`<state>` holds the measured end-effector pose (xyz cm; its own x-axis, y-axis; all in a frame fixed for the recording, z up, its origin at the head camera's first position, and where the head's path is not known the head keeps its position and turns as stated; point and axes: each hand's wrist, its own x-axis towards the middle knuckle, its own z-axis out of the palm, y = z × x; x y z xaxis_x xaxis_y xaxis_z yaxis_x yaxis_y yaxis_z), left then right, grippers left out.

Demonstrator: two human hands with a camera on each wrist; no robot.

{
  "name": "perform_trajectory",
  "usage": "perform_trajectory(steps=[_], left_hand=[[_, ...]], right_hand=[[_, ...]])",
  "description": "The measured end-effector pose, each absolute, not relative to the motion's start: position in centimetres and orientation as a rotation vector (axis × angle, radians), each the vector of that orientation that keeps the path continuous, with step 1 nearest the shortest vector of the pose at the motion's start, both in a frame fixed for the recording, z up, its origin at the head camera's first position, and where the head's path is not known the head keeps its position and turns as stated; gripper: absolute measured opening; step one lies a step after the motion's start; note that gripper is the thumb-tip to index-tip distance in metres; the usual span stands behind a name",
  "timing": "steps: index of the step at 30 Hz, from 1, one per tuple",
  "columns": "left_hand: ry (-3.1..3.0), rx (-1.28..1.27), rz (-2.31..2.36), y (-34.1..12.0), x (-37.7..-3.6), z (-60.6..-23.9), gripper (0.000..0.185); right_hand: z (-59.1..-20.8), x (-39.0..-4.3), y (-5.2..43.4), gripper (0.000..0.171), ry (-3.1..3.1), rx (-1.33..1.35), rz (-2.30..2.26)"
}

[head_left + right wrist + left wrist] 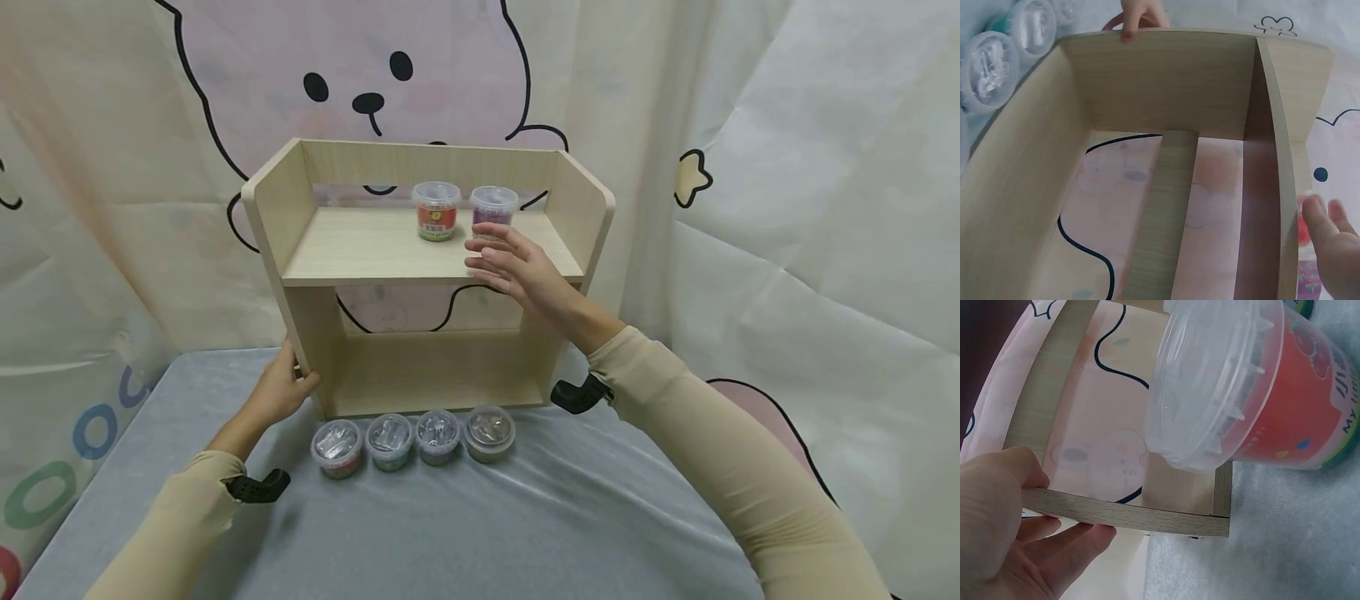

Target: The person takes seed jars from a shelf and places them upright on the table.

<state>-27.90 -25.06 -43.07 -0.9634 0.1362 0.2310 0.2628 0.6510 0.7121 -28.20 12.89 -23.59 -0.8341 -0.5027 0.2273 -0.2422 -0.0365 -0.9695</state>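
Purple tub [493, 210]: light, slick plastic on shelf [360, 250]; grasp sidewall.
Right hand [517, 271]: fingers apart, just before tub.
Left hand [281, 390]: clamps shelf's left post.

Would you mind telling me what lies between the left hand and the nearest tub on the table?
The shelf's left side panel lies between the left hand and the red tub, as the head view shows.

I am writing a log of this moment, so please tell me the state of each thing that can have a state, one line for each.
Wooden shelf: upright on the table.
Red cup: upright on the top board, lid on.
Purple cup: upright beside it, lid on.
Four cups: in a row before the shelf, lids on.
Left hand: grips the shelf's left side.
Right hand: fingers relaxed, holding nothing, by the purple cup.
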Motion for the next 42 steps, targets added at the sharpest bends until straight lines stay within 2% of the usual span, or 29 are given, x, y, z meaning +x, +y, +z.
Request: perform_trajectory(steps=[26,34,42], left_hand=[[-2.719,-0.323,-1.191,-25.0,-28.0,-43.3,0.061],[-2.743,-0.31,-1.171,-25.0,-28.0,-43.2,0.066],[-2.765,-0.315,-1.162,-24.9,-27.9,-43.0,0.061]], right_hand=[[-22.0,-33.7,7.9,0.073,2.166,-0.505,-1.996],[-21.9,-34.8,7.0,0.078,2.247,-0.459,-1.944],[-21.6,-35.7,6.2,0.08,2.246,-0.446,-1.977]])
